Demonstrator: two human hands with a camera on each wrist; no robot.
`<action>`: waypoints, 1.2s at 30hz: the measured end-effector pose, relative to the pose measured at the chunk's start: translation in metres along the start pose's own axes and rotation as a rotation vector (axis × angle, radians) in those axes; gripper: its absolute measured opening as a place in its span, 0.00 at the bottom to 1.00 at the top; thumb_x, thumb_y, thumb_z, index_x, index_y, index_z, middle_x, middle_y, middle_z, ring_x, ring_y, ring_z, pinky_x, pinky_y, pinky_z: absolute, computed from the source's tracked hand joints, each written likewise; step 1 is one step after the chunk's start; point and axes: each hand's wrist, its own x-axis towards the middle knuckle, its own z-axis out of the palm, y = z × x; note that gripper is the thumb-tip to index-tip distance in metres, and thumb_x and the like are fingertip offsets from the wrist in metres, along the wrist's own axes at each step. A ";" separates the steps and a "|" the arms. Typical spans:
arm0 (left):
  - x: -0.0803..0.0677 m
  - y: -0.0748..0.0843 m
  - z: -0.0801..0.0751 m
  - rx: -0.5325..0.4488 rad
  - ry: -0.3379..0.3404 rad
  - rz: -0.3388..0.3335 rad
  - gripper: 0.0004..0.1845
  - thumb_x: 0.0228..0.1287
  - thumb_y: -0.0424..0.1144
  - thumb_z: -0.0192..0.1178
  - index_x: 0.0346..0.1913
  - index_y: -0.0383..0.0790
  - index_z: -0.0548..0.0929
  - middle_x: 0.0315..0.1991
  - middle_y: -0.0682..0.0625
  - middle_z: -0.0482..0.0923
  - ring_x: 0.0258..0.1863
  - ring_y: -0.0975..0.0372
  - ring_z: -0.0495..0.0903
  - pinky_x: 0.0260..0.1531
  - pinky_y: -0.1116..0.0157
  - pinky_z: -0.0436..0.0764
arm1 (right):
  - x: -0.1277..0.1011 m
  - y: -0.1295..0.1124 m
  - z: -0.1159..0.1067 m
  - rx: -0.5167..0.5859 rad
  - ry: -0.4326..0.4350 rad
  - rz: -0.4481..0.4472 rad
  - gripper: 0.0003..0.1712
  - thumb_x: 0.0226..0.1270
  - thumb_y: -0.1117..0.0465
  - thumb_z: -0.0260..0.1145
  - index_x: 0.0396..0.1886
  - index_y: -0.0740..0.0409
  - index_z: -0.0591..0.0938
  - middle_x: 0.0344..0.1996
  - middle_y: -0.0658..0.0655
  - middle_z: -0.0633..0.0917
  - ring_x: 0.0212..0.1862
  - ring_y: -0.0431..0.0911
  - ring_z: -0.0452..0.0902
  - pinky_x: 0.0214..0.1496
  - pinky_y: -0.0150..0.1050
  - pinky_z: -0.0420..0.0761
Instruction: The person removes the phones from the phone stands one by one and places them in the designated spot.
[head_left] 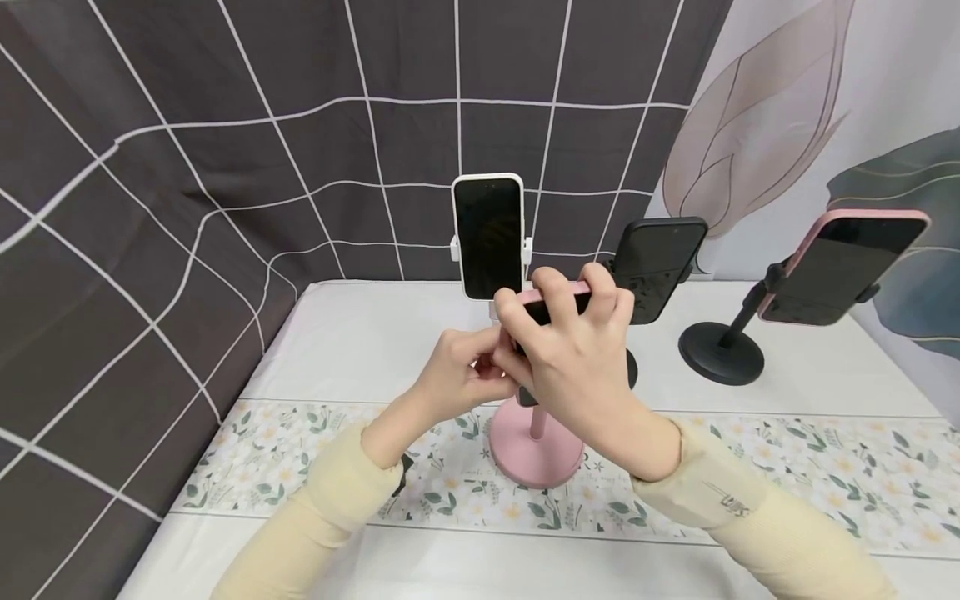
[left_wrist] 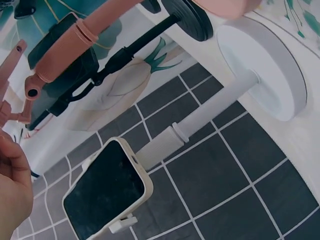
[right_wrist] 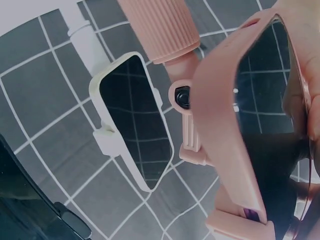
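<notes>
My right hand (head_left: 577, 367) grips a pink-cased phone (right_wrist: 265, 100), its fingers bent over the top edge and the dark screen partly covered. Behind the phone rises a pink phone stand (head_left: 517, 457) with a round base and a ribbed pole (right_wrist: 160, 25). My left hand (head_left: 450, 375) is at the phone's left side, its thumb and index finger pinching at the stand's pink clamp (left_wrist: 7, 112); the fingertips are mostly hidden. Another jaw of the clamp shows against the phone's edge in the right wrist view.
Just behind stands a white-cased phone (head_left: 490, 237) on a white stand (left_wrist: 217, 105). To the right are a black phone (head_left: 663, 258) on a black stand and a second pink-cased phone (head_left: 843, 265) on another black stand (head_left: 722, 354). A dark gridded curtain (head_left: 405, 150) backs the table.
</notes>
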 end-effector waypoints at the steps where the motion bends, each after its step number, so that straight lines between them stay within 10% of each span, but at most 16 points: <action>1: 0.000 0.000 -0.001 -0.006 -0.007 0.000 0.08 0.42 0.25 0.59 0.27 0.37 0.73 0.13 0.49 0.68 0.13 0.65 0.66 0.16 0.79 0.65 | 0.000 0.000 -0.001 0.006 -0.011 0.002 0.16 0.47 0.61 0.65 0.39 0.52 0.75 0.39 0.59 0.71 0.45 0.60 0.59 0.29 0.52 0.62; 21: 0.003 -0.003 0.000 -0.088 -0.095 0.026 0.10 0.52 0.26 0.60 0.25 0.36 0.68 0.15 0.50 0.66 0.15 0.67 0.63 0.17 0.77 0.63 | -0.004 0.019 -0.011 0.174 -0.082 0.025 0.16 0.52 0.59 0.54 0.43 0.54 0.74 0.42 0.64 0.70 0.45 0.64 0.58 0.34 0.57 0.64; 31: 0.002 0.009 -0.003 0.005 -0.132 -0.014 0.09 0.59 0.33 0.57 0.29 0.37 0.67 0.15 0.51 0.67 0.16 0.68 0.64 0.18 0.78 0.63 | -0.005 0.027 -0.017 0.293 -0.057 0.005 0.12 0.55 0.58 0.52 0.39 0.56 0.73 0.41 0.67 0.70 0.44 0.64 0.57 0.41 0.58 0.62; 36: 0.004 0.019 -0.002 0.245 -0.120 0.010 0.10 0.52 0.32 0.59 0.28 0.38 0.66 0.15 0.54 0.68 0.14 0.68 0.62 0.16 0.78 0.61 | -0.006 0.029 -0.018 0.349 -0.058 -0.008 0.11 0.60 0.57 0.50 0.38 0.57 0.73 0.40 0.67 0.70 0.43 0.64 0.57 0.41 0.57 0.62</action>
